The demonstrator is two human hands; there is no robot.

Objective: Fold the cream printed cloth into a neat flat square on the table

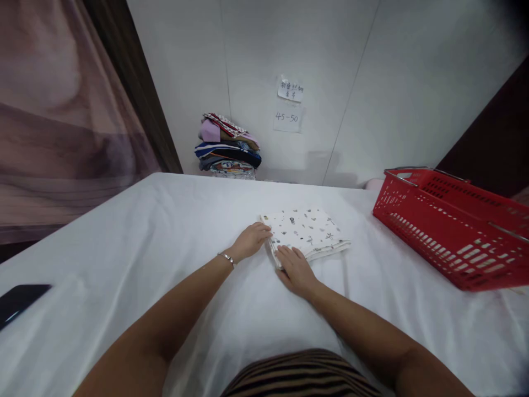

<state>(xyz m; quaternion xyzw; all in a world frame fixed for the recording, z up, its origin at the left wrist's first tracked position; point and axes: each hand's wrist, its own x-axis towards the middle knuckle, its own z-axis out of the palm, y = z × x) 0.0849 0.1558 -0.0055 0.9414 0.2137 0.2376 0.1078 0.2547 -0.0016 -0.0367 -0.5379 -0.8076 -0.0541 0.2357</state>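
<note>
A folded white cloth (306,229) with small dark and green printed figures lies on the white-sheeted surface in front of me. Along its left edge, my left hand (250,241) grips the layers, fingertips over the top. My right hand (298,271) holds the near left corner, its fingers on the upper face and its thumb low at the side. Several layers show along the near right edge. The undersides of my fingers are hidden.
A red plastic basket (438,220) with metal handles stands at the right. Folded clothes (229,146) are stacked at the back by the wall, below left of paper notes (288,117). A dark flat object (20,300) lies at the left edge; a pinkish curtain (61,121) hangs there.
</note>
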